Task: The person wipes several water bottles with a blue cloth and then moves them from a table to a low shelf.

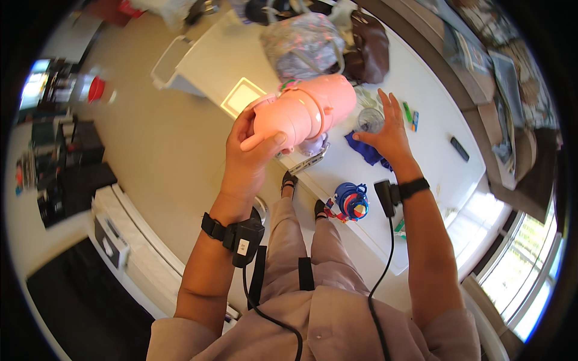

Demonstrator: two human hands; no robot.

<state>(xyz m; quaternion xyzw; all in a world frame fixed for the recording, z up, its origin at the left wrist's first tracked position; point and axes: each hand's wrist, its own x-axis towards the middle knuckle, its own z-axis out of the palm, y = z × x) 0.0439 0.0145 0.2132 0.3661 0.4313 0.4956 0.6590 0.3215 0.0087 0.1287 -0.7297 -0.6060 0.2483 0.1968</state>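
My left hand (253,135) grips the lidded end of a pink water bottle (300,113), holding it tilted above the edge of the white table (445,178). To its right, my right hand (388,128) is raised with its fingers spread and nothing in it. Under and beside that hand lie a clear plastic or glass cup (370,120) and a dark blue cloth (368,151). Partly hidden below the pink bottle is a lilac object (312,145). A blue bottle with a red strap (351,201) stands nearer my body.
A patterned grey bag (302,45) and a brown leather bag (370,47) rest at the table's far end. Green and blue small items (407,112) and a black remote-like object (459,149) lie to the right. A white bin (174,67) stands left of the table.
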